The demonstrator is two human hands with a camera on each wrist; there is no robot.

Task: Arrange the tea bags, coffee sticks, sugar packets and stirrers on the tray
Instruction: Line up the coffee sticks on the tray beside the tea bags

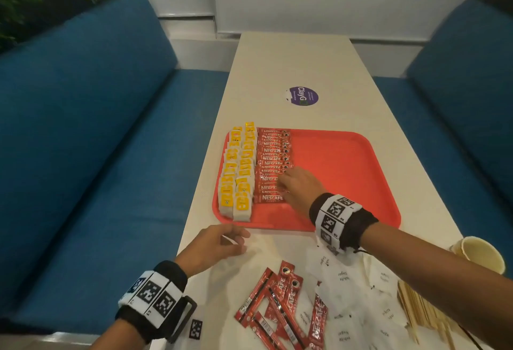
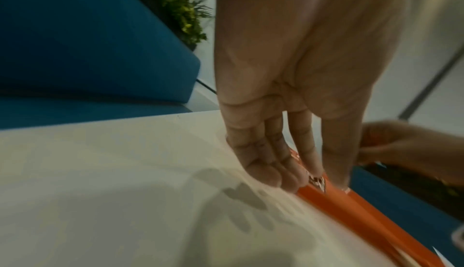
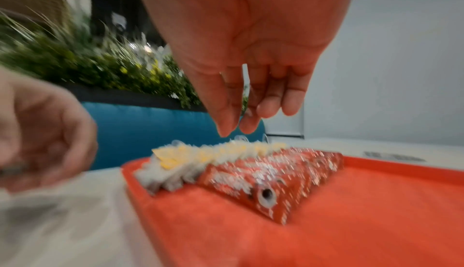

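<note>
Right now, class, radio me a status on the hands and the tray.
Right hand open over coffee sticks on tray. Left hand open by tray edge. Loose sticks, sugar packets, stirrers still on table.

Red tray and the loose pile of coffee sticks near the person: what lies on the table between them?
In the head view, bare white table separates the tray from the loose coffee sticks; the left hand rests at that strip's left end.

A matt red plastic tray is seen on a smooth pale table. Glossy foil coffee sticks, white paper sugar packets and wooden stirrers are visible.
</note>
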